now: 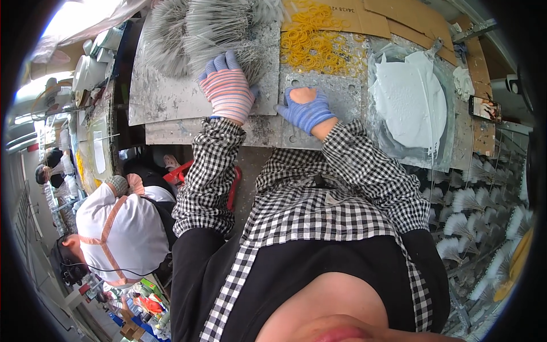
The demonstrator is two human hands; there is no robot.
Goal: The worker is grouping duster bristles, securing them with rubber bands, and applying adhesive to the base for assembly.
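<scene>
Clothing: black top (208, 271) nearest the camera, with a black-and-white checked cloth apron (325, 208) over it.
Left hand (228, 94): gloved in pink-and-white striped knit with blue fingertips; fingers extended, slightly apart, resting on the near edge of the strand pile.
Strand pile (213, 31): large heap of thin, grey, bristle-like strands, at the far left of the stained grey bench (268, 134).
Right hand (307, 111): gloved in blue knit, a bare patch on its back; fingers curled and largely hidden, so whether they grip anything is not discernible; nearest the yellow rings.
Yellow rings (316, 43): scattered heap of thin loops beyond the right hand.
White paste (407, 102): broad, smooth-edged layer, right of the rings.
Rack (464, 214): rows of white fan-shaped bristle pieces, lower right.
Co-worker (125, 239): person in a white garment with orange-brown straps, left.
</scene>
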